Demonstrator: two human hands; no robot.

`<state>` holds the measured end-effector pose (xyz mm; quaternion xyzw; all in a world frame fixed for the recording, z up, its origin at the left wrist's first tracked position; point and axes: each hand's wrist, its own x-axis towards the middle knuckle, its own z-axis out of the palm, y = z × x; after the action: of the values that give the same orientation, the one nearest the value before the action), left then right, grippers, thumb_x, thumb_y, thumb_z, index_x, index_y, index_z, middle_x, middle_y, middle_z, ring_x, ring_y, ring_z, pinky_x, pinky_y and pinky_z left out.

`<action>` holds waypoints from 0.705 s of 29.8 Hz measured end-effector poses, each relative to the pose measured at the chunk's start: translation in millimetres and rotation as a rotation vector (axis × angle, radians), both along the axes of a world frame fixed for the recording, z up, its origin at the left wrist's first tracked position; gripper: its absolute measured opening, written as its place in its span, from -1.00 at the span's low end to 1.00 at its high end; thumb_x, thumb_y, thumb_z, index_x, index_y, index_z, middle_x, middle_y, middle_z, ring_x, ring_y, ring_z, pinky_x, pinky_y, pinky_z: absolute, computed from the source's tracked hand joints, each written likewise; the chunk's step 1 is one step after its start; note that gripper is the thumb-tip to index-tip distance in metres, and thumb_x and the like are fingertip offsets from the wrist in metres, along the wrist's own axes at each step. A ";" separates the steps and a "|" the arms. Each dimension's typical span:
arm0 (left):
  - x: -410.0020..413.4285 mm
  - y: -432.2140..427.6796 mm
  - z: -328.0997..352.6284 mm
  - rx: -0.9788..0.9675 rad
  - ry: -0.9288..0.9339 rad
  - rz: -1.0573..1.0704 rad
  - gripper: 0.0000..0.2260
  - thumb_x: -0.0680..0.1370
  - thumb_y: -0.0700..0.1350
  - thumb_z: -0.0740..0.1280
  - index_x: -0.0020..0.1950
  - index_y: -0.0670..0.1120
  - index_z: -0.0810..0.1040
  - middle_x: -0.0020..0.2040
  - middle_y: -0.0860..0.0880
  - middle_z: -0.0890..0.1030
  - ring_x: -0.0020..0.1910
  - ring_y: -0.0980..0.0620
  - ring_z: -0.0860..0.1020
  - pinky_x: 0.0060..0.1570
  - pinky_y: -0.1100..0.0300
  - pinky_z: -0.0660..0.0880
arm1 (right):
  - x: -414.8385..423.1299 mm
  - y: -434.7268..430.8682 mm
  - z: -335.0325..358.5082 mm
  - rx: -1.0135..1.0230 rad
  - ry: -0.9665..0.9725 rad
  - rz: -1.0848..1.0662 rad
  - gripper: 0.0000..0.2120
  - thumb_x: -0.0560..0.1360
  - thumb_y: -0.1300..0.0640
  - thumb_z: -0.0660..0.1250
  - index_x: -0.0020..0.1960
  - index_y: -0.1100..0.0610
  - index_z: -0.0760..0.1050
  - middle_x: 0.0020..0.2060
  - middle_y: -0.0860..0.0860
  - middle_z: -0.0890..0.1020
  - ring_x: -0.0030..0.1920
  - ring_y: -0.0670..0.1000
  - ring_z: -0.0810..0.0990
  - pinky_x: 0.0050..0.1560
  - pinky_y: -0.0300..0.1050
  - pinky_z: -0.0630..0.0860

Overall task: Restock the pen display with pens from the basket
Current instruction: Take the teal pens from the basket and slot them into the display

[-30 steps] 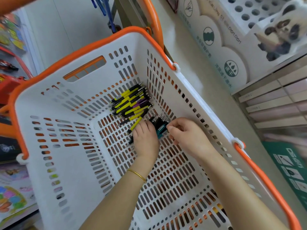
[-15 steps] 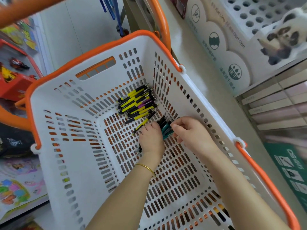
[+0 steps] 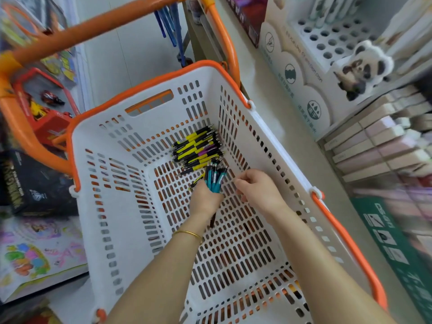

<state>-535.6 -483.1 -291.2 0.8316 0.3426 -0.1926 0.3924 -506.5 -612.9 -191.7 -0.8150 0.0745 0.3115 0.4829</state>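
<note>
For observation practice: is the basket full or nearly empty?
Nearly empty: basket holds one pile of yellow pens, plus teal pens in the left hand; floor mostly bare.

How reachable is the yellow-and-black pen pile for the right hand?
Probably yes: right hand hangs near the yellow-and-black pen pile; only teal pens in the left hand crowd the path.

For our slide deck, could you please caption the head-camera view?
Left hand grips a bundle of teal pens in the white basket, right hand alongside; yellow-and-black pens piled behind.
</note>
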 end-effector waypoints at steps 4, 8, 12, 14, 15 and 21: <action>12.0 14.7 12.1 0.000 -0.054 0.093 -0.73 0.51 -0.17 0.40 0.09 -0.11 0.35 -0.16 -0.02 0.45 -0.25 0.06 0.46 -0.27 0.14 0.39 | -3.4 2.2 -3.0 -0.016 0.005 0.036 -0.89 0.57 0.18 0.23 -0.02 0.15 0.52 -0.25 0.01 0.56 -0.30 -0.07 0.49 -0.20 -0.14 0.52; 31.8 27.8 15.7 -0.197 -0.034 0.253 -0.63 0.44 -0.21 0.49 0.16 -0.19 0.42 0.01 -0.14 0.55 -0.07 -0.07 0.55 -0.05 0.04 0.54 | -3.2 2.1 -4.6 -0.018 0.007 0.046 -0.89 0.58 0.18 0.22 0.01 0.16 0.52 -0.26 0.01 0.56 -0.29 -0.05 0.50 -0.12 -0.06 0.56; 31.5 31.4 24.3 -0.632 -0.029 0.494 -0.65 0.45 -0.27 0.47 0.21 -0.23 0.52 0.08 -0.22 0.63 -0.01 -0.14 0.63 -0.02 -0.04 0.60 | -2.0 1.5 -5.7 -0.031 0.008 0.063 -0.88 0.58 0.18 0.22 0.02 0.17 0.52 -0.28 0.01 0.54 -0.29 -0.03 0.49 -0.11 -0.03 0.56; 27.6 28.7 35.3 -0.807 -0.054 0.555 -0.64 0.46 -0.26 0.46 0.25 -0.23 0.53 0.10 -0.19 0.63 -0.04 -0.07 0.63 -0.18 0.06 0.59 | -1.9 2.2 -4.5 -0.038 -0.001 0.065 -0.87 0.58 0.18 0.20 0.02 0.18 0.51 -0.27 0.03 0.53 -0.28 -0.01 0.48 -0.09 0.01 0.56; 25.3 26.1 42.3 -0.879 -0.076 0.579 -0.61 0.45 -0.26 0.45 0.27 -0.24 0.53 0.09 -0.17 0.63 -0.06 -0.04 0.63 -0.25 0.11 0.58 | -2.0 3.0 -2.7 -0.039 0.002 0.056 -0.85 0.60 0.16 0.19 0.04 0.20 0.50 -0.27 0.04 0.52 -0.27 -0.01 0.48 -0.09 0.02 0.56; 15.3 1.2 108.9 -1.024 -0.360 0.633 -0.70 0.48 -0.27 0.42 0.21 -0.20 0.57 -0.09 -0.08 0.68 -0.15 0.05 0.68 -0.15 0.09 0.61 | -15.0 8.4 30.2 0.263 0.456 -0.311 -0.56 0.63 -0.15 0.03 0.26 0.14 0.42 0.05 0.12 0.55 0.04 0.10 0.57 -0.05 0.07 0.58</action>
<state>-520.3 -481.9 -182.2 0.4161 0.3651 -0.0637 0.8304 -521.5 -604.5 -161.5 -0.6333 0.2639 0.4157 0.5971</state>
